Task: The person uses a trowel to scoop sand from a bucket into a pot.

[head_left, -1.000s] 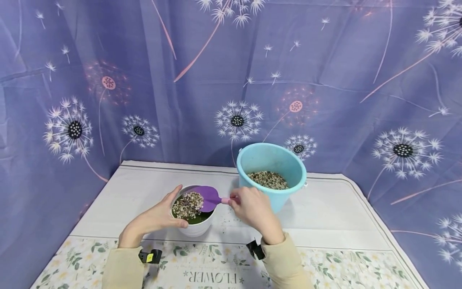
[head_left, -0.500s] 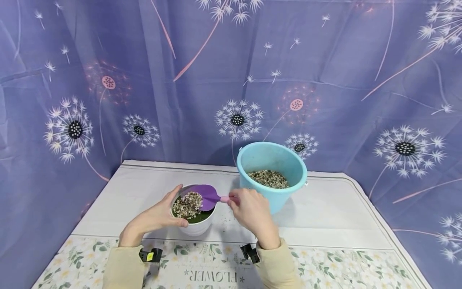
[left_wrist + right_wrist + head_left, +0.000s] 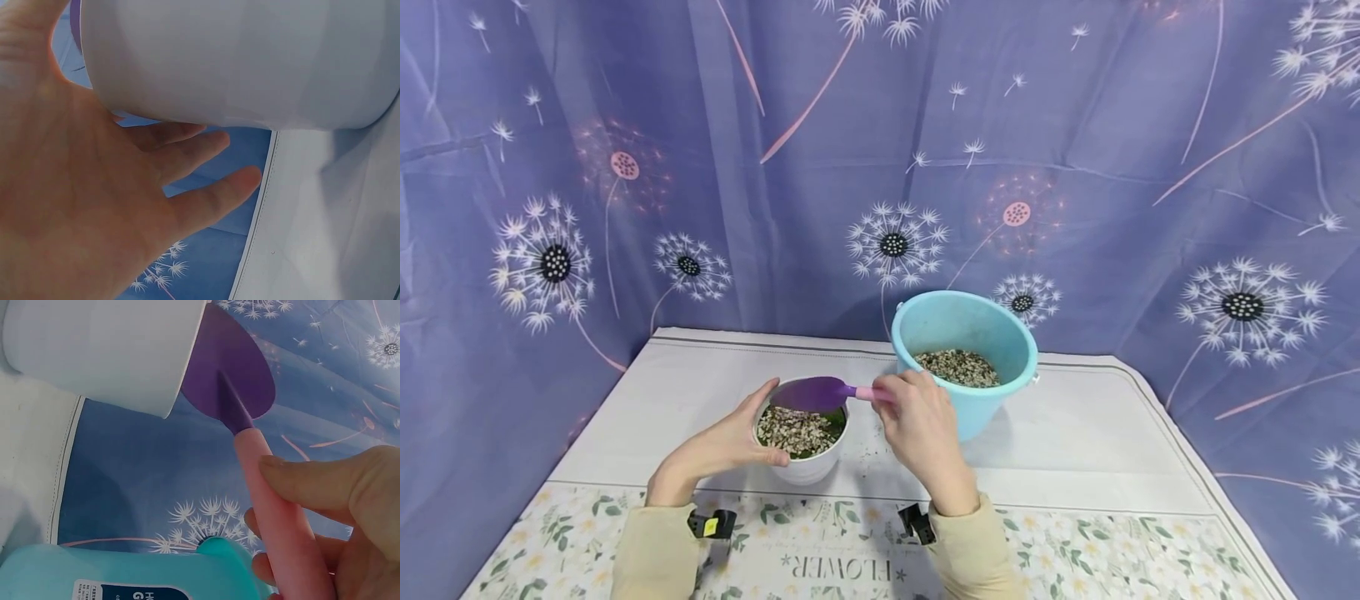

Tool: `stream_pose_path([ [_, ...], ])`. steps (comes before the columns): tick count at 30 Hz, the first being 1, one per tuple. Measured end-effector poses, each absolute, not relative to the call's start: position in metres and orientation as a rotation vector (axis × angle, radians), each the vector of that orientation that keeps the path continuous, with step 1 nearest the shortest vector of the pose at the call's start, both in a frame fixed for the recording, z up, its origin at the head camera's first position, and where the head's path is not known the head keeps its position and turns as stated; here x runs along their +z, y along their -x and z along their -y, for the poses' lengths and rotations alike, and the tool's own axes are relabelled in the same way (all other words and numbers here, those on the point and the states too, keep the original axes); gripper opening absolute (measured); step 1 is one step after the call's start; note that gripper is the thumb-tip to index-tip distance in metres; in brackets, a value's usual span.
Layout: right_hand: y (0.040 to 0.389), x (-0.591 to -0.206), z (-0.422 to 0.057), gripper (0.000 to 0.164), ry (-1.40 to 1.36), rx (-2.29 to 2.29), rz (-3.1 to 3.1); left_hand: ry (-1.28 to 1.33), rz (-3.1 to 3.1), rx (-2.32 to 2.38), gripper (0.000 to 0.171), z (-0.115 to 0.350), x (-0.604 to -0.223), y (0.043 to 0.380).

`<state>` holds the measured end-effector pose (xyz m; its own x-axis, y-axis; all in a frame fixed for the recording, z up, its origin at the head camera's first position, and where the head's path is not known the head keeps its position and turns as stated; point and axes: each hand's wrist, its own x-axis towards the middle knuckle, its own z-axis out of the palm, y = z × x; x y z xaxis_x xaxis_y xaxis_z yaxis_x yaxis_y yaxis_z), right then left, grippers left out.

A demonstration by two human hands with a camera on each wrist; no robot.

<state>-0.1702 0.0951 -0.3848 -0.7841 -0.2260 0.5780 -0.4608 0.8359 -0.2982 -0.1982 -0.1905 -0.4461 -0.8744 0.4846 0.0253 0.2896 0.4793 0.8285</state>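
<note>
Left of centre on the table stands a white flower pot. Gravelly, pale-and-dark potting mix lies in it, with some green showing around the edge. My left hand holds the pot's left side between thumb and fingers; the left wrist view shows the lower fingers spread below the white wall. A garden trowel with purple blade and pink handle is gripped by my right hand. Its blade is tilted over the pot's far rim, underside toward me, with no mix visible on it.
Behind my right hand stands a light blue bucket partly filled with the same mix. A few specks lie on the white tablecloth between pot and bucket. A purple dandelion-print curtain hangs behind the table.
My right hand has raised and turned the trowel, so its load of mix has slid off into the pot. The left hand has stayed on the pot.
</note>
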Motion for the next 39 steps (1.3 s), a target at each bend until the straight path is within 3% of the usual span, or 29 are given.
stream_pose_path([
  [26,0.168,-0.366,-0.123,0.022,-0.453,0.821,2.474,-0.656,-2.475,1.403,0.132,0.192,-0.447,0.197],
  [39,0.178,-0.340,-0.168,0.026,-0.374,0.816,2.552,-0.613,-2.691,1.284,0.100,0.176,-0.414,0.200],
])
